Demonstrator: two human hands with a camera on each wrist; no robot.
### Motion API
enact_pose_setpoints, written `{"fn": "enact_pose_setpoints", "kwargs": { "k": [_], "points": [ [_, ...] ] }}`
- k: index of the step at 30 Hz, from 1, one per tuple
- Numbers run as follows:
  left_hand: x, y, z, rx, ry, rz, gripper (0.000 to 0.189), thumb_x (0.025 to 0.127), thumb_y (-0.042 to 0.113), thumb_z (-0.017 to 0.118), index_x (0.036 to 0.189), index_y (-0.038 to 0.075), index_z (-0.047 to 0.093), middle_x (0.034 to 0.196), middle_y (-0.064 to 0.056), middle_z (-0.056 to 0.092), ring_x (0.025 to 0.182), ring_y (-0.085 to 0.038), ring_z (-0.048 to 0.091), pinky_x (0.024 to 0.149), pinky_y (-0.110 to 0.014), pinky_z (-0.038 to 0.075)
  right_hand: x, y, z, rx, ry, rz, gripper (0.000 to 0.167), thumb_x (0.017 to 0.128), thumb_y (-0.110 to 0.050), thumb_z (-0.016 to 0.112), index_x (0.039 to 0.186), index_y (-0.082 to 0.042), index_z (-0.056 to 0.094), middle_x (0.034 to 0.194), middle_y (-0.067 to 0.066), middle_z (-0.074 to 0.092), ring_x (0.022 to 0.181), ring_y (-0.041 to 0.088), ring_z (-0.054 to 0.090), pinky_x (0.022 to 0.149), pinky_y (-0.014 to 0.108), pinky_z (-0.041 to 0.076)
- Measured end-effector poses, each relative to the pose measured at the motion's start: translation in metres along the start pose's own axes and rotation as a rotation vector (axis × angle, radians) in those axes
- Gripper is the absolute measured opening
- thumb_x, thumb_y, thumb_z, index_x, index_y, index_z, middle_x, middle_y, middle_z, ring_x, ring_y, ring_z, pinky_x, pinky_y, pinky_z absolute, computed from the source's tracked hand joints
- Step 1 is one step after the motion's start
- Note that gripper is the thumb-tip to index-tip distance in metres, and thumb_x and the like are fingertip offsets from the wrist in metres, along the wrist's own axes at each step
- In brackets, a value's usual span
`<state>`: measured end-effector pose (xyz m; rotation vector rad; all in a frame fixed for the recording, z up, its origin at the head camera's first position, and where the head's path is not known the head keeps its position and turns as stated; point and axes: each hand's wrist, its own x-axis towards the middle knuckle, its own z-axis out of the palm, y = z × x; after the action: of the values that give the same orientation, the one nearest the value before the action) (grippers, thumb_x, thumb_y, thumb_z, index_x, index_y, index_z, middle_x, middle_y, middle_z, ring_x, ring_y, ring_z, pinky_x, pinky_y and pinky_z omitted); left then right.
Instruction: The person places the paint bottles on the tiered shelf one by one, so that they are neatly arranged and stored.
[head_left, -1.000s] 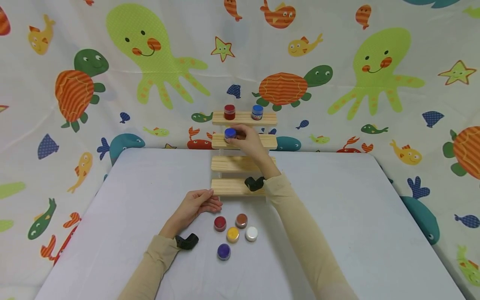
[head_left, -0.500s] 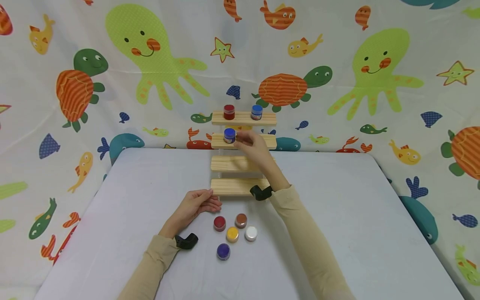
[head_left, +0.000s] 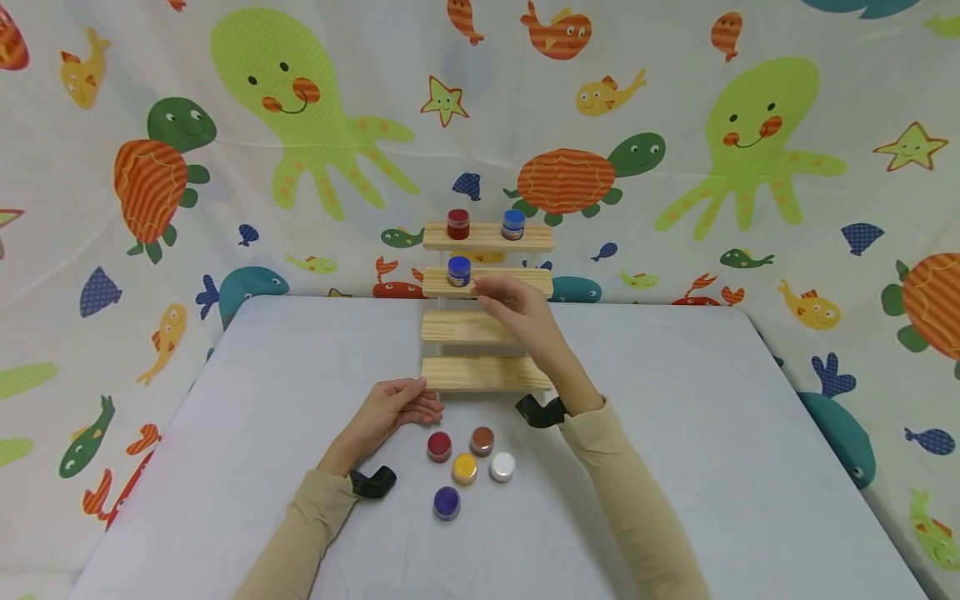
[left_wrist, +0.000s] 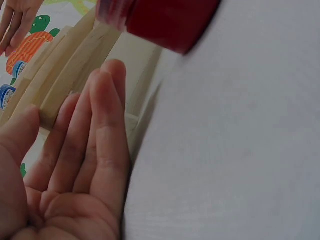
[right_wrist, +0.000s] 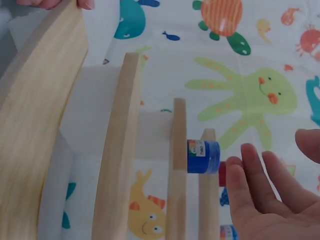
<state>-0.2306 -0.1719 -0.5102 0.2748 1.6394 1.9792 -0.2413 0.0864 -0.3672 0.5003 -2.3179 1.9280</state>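
A tiered wooden display rack [head_left: 486, 375] with four stepped planks stands at the table's far middle. My left hand [head_left: 393, 408] pinches the front left corner of its lowest plank, thumb on top and fingers beneath in the left wrist view. My right hand [head_left: 528, 321] hovers in front of the second plank from the top, fingers loosely bent and holding nothing. Left of its fingertips, a dark blue paint jar [head_left: 459, 271] stands upright on that plank; the right wrist view shows this blue jar [right_wrist: 202, 156] apart from the fingers. The top plank bears a red jar [head_left: 458, 224] and a lighter blue jar [head_left: 513, 225].
Before the rack, on the white tabletop [head_left: 300, 358], several jars stand close together: red [head_left: 439, 447], brown [head_left: 482, 441], yellow [head_left: 465, 469], white [head_left: 502, 467] and purple [head_left: 447, 503]. A sea-animal curtain [head_left: 480, 125] hangs behind. Each wrist carries a black camera [head_left: 542, 411].
My right hand has let go of the dark blue jar on the second plank and drawn back to the right and toward me. The left hand keeps its place at the rack's corner.
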Motion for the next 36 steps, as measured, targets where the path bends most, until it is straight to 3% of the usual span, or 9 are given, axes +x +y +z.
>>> {"fn": "enact_pose_setpoints", "kwargs": {
  "k": [4, 13, 21, 28, 36],
  "points": [
    [0.000, 0.000, 0.000, 0.007, -0.001, -0.001, 0.058, 0.101, 0.036, 0.058, 0.118, -0.019, 0.054, 0.101, -0.019, 0.072, 0.093, -0.026, 0.072, 0.085, -0.037, 0.059, -0.010, -0.006, 0.000, -0.002, -0.015, -0.040, 0.032, 0.101, -0.010, 0.058, 0.129, 0.006, 0.058, 0.121, 0.017, 0.065, 0.118, 0.038, 0.058, 0.101, 0.034, 0.051],
    [0.000, 0.001, 0.000, 0.015, 0.002, 0.002, 0.059, 0.101, 0.038, 0.058, 0.118, -0.019, 0.055, 0.100, -0.019, 0.073, 0.092, -0.025, 0.072, 0.085, -0.036, 0.059, -0.037, -0.011, 0.003, -0.047, -0.072, -0.118, 0.027, 0.100, -0.006, 0.058, 0.126, 0.004, 0.061, 0.116, 0.016, 0.067, 0.112, 0.035, 0.062, 0.096, 0.032, 0.054],
    [0.001, 0.000, -0.001, 0.017, 0.001, 0.001, 0.058, 0.102, 0.038, 0.057, 0.118, -0.018, 0.055, 0.101, -0.019, 0.073, 0.093, -0.026, 0.072, 0.085, -0.036, 0.059, -0.057, -0.003, 0.002, -0.072, -0.137, -0.132, 0.023, 0.100, -0.003, 0.058, 0.121, 0.004, 0.064, 0.116, 0.013, 0.068, 0.111, 0.026, 0.064, 0.096, 0.033, 0.054],
    [0.000, 0.000, 0.000, 0.020, 0.003, 0.004, 0.058, 0.101, 0.038, 0.057, 0.117, -0.017, 0.056, 0.101, -0.019, 0.073, 0.093, -0.026, 0.072, 0.085, -0.036, 0.059, -0.076, 0.012, -0.001, -0.101, -0.183, -0.096, 0.021, 0.100, -0.002, 0.056, 0.118, 0.003, 0.065, 0.113, 0.011, 0.069, 0.109, 0.022, 0.064, 0.097, 0.034, 0.054],
    [0.000, 0.001, 0.001, 0.014, 0.000, 0.005, 0.057, 0.102, 0.037, 0.057, 0.117, -0.018, 0.056, 0.100, -0.019, 0.073, 0.092, -0.025, 0.072, 0.084, -0.036, 0.060, -0.101, 0.045, 0.001, -0.076, -0.226, 0.025, 0.020, 0.100, -0.008, 0.059, 0.116, 0.002, 0.066, 0.110, 0.010, 0.070, 0.104, 0.030, 0.065, 0.091, 0.028, 0.055]
  ]
}}
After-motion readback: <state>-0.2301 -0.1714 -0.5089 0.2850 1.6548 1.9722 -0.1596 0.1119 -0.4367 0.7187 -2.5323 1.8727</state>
